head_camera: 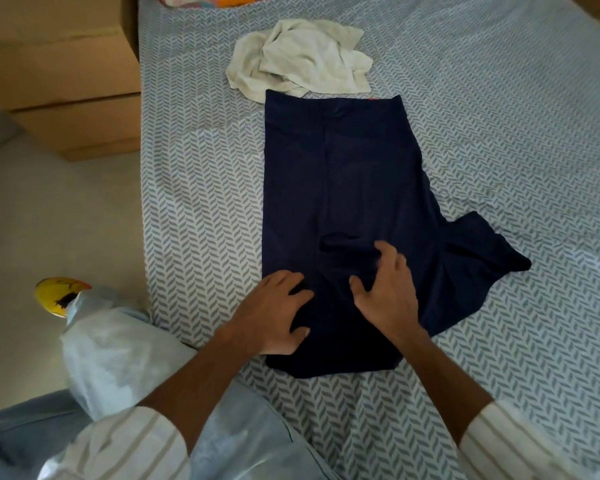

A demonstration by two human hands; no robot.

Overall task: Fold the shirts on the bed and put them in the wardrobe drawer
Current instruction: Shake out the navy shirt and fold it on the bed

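Shirts: two – navy shirt [343, 188], white shirt [298, 57] | left hand [274, 313], right hand [385, 289] flat, seemingly ungripping

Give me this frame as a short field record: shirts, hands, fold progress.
surface: bed, chevron-pattern sheet
navy shirt: laid flat, left side folded in, right sleeve still out
white shirt: crumpled, unfolded, beyond the navy shirt, touching its far edge
left hand: fingers spread, resting on navy shirt near the collar end
right hand: on navy shirt, fingers bent, grip unclear
drawer: wooden drawer unit left of the bed, closed
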